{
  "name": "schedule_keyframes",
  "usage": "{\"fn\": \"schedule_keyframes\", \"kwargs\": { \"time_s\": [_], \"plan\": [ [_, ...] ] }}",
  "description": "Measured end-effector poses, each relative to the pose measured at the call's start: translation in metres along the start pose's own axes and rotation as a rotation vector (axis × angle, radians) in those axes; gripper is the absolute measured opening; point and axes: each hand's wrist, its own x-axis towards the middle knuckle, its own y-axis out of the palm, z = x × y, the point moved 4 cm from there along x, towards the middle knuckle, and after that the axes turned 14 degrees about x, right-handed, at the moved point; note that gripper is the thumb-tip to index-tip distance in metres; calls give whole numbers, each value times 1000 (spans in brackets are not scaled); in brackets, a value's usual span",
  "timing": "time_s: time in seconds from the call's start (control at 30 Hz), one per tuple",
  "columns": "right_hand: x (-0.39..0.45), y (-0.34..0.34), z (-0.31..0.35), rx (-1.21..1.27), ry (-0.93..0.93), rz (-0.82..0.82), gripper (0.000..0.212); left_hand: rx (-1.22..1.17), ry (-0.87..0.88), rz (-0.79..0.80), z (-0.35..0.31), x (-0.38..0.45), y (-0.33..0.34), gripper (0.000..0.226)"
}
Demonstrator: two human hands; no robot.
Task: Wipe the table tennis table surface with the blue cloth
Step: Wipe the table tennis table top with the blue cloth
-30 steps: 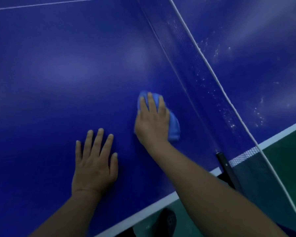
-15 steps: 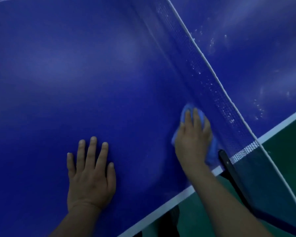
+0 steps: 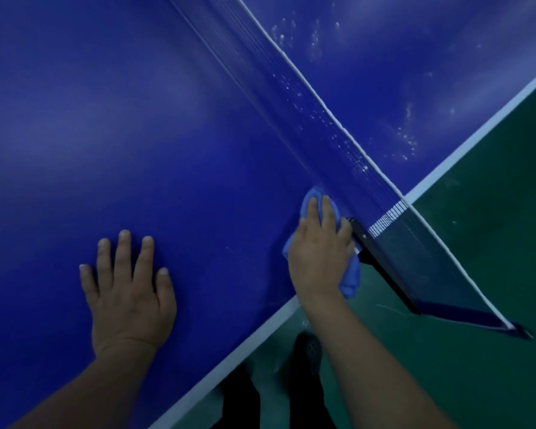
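The right hand (image 3: 319,249) lies palm-down on the blue cloth (image 3: 350,275), fingers fairly straight and close together, pressing the cloth flat against the counter (image 3: 167,134). Whether the thumb curls round the fabric cannot be told, as it is hidden. The cloth is bunched under the palm: one fold shows beyond the fingertips, and another hangs past the heel of the hand over the counter's white edge line (image 3: 254,335). This hand and cloth sit right at the near corner where the net (image 3: 307,97) meets the side of the counter, with the little-finger side just beside the black net post (image 3: 381,261), apparently touching it.

The left hand (image 3: 130,292) rests flat on the blue surface well apart from the right, fingers spread and straight, holding nothing, palm down near the counter's edge.

The net runs diagonally from the top of the view down to the post, its white top tape (image 3: 322,103) catching the light. Beyond the net, the far half of the counter carries scattered pale specks (image 3: 406,140). To the right and below lies a green floor (image 3: 492,212), where the person's dark shoes (image 3: 307,351) and trouser legs show just under the counter's edge.
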Motion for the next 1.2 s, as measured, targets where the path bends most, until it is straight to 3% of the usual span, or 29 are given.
{"fn": "schedule_keyframes", "kwargs": {
  "time_s": [0.17,0.2,0.3,0.4,0.47,0.57,0.67,0.73,0.8,0.93,1.07,1.2],
  "plan": [
    [-40,-8,-60,-80,-47,207,51,-2,11,6,0,-2,-2,68],
    [-44,-15,-72,-41,11,219,55,-5,13,7,0,-2,-3,68],
    [-61,-40,-111,-45,98,181,74,-15,8,9,1,-2,-3,67],
    [-73,-64,-109,111,31,-50,48,-14,5,5,-1,-2,-3,66],
    [-59,-64,-69,201,-72,-67,44,-15,4,7,-1,-1,-4,67],
    [-30,-40,-33,118,-208,-1,52,-26,1,1,-1,-2,-4,66],
    [-31,-34,-68,-90,-170,147,64,-27,5,0,-1,-3,-3,66],
    [-54,-44,-105,-118,-116,260,55,-28,3,-4,-1,-2,-3,65],
    [-81,-59,-126,31,-81,296,40,-26,2,-1,-1,-2,-3,65],
    [-54,-66,-91,283,-400,140,39,-25,1,-9,-1,-2,-2,64],
    [22,-16,-19,234,-700,168,37,-25,5,-25,2,-1,-1,64],
    [42,20,59,224,-952,165,34,-38,10,-35,4,-1,1,64]
  ]
}}
